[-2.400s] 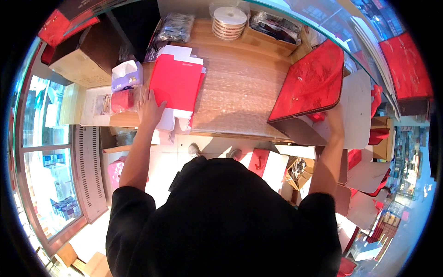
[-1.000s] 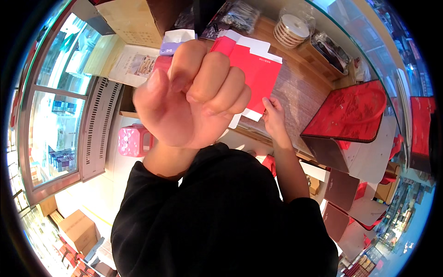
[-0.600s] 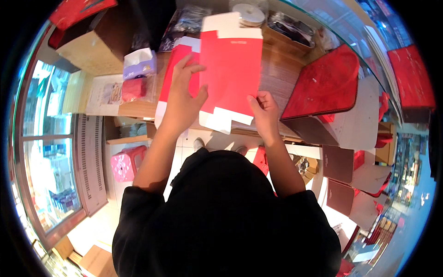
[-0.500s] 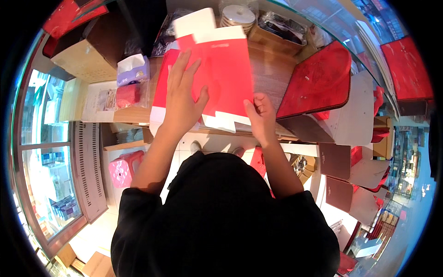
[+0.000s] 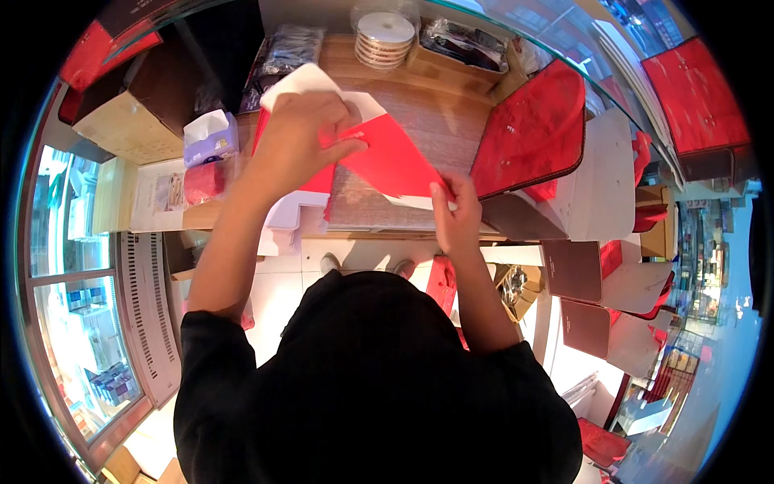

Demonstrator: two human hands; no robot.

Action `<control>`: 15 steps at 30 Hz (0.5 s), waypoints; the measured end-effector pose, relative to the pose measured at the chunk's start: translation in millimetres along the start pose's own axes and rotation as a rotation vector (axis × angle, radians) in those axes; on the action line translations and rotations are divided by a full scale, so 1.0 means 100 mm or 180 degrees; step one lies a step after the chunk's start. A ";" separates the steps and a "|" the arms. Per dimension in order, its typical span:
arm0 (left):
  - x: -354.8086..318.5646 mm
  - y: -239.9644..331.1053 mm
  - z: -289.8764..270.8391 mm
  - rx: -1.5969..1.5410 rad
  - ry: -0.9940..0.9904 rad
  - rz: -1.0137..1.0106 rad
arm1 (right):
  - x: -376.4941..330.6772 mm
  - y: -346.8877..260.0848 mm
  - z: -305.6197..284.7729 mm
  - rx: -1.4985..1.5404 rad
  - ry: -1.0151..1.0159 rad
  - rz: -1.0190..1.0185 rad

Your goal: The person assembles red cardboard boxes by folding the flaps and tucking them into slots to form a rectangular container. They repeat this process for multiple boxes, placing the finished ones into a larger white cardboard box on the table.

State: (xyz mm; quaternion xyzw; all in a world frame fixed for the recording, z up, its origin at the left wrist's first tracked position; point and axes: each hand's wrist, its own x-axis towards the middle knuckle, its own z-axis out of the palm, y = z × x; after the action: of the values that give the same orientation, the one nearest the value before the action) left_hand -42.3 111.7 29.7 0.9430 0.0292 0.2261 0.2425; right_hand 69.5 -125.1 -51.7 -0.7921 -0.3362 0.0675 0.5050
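packages on and around the table

a flat red box blank [image 5: 379, 157] with a white underside is held over the wooden table [image 5: 435, 113], between the left hand [image 5: 302, 133] and right hand [image 5: 455, 214]. a small lilac-and-white carton [image 5: 211, 135] stands at the table's left edge, above a red wrapped packet [image 5: 203, 181]. a clear tub of white ribbon rolls [image 5: 385, 36] sits at the far edge. a brown cardboard box [image 5: 129, 121] stands far left.
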 end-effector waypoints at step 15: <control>-0.75 -0.14 1.91 -0.0966 0.0723 -0.0636 | 0.43 0.47 0.18 -0.1394 -0.0358 -0.1498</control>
State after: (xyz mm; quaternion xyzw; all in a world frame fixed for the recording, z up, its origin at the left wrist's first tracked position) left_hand -24.4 26.5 -156.3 0.8566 0.1153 0.3075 0.3980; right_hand 115.6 -97.9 -90.4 -0.7775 -0.5439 -0.0813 0.3050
